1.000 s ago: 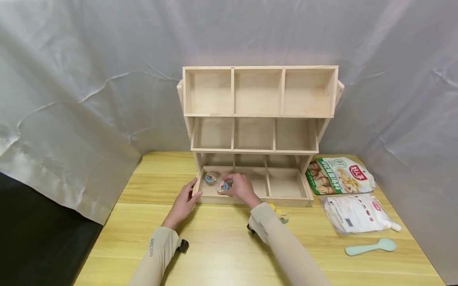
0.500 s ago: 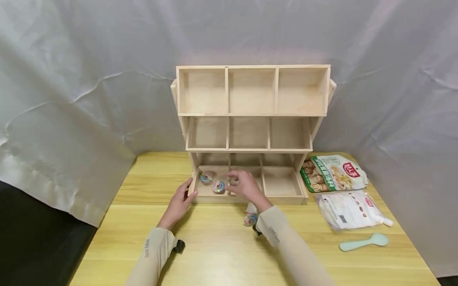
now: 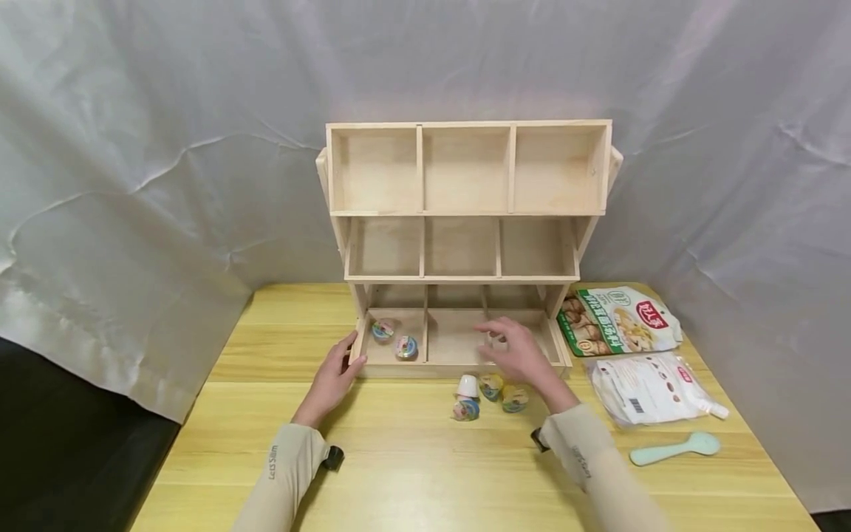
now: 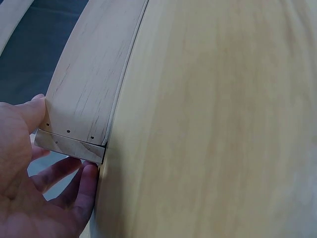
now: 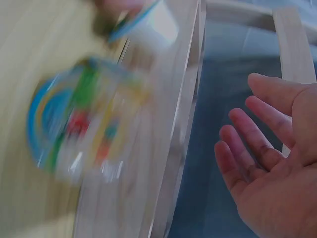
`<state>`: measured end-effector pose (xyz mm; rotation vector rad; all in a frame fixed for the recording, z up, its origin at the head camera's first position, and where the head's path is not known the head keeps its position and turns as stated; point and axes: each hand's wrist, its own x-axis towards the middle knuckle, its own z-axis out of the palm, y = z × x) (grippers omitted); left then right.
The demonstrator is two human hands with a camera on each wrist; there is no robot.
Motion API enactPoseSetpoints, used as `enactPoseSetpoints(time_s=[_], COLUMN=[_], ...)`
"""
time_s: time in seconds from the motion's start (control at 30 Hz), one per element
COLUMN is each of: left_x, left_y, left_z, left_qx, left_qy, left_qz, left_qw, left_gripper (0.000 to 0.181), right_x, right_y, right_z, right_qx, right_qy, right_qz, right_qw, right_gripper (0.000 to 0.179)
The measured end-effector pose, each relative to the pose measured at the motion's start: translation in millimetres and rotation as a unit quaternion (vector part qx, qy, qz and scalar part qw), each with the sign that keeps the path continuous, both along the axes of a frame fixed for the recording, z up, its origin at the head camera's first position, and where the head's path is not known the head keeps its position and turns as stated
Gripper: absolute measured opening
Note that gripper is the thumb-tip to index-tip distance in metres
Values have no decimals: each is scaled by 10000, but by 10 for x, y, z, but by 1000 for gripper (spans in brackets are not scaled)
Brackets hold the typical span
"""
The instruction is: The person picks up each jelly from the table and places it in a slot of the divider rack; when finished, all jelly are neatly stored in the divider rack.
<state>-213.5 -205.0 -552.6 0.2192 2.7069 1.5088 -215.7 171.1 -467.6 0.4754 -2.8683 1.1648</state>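
My left hand (image 3: 332,380) holds the left front corner of the bottom tray on a three-tier wooden storage rack (image 3: 459,279). In the left wrist view the thumb and fingers bend round the tray's end (image 4: 69,145). My right hand (image 3: 518,353) hangs over the bottom tray's right side, holding nothing, its fingers loosely spread in the right wrist view. Two small jelly cups, one at the back (image 3: 383,330) and one nearer the front (image 3: 406,347), lie in the bottom left compartment. In front of the rack are a white upturned cup (image 3: 468,386) and several printed-lid cups (image 3: 515,399).
To the right of the rack lie a green and white food packet (image 3: 621,321), a white pouch (image 3: 654,390) and a pale green spoon (image 3: 677,449). A grey sheet (image 3: 465,59) hangs behind and at both sides of the wooden table (image 3: 399,473).
The right hand let go of a jelly cup in the bottom left compartment and moved right, uncovering the cups on the table. The left hand stays at the tray corner. The view shifted slightly.
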Motion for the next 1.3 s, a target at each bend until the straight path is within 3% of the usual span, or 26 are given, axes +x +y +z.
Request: enactPoseSetpoints(time_s=[0.17, 0.43, 0.6, 0.93, 1.03, 1.13, 1.23, 1.3], left_x=[-2, -5, 3, 54, 94, 147, 219, 272], left_y=[8, 26, 35, 99, 142, 216, 343, 457], left_z=[-4, 19, 35, 19, 61, 160, 291, 357], left_qx=[-8, 24, -1, 78, -13, -252, -469, -515], left_qy=[-19, -58, -30, 107, 270, 652, 1268, 1692], left_qz=[24, -10, 9, 284, 539, 927, 1264, 1298], left_qw=[10000, 10000, 10000, 9995, 9982, 9932, 9827, 9756], left_gripper=[67, 66, 66, 63, 59, 54, 49, 47], right_x=[41, 92, 105, 88, 83, 73, 70, 74], right_y=[427, 905, 1068, 1175, 1185, 1186, 1187, 1189], right_z=[-40, -127, -232, -452, -489, -507, -515, -519], right_qx=[75, 45, 20, 279, 286, 295, 288, 255], right_qy=[337, 503, 501, 13, -66, -202, -320, -320], right_qz=[-278, -636, -796, -910, -893, -893, -933, -925], right_qw=[9990, 9967, 9956, 9955, 9956, 9954, 9947, 9949], right_gripper=[41, 43, 49, 64, 66, 69, 71, 72])
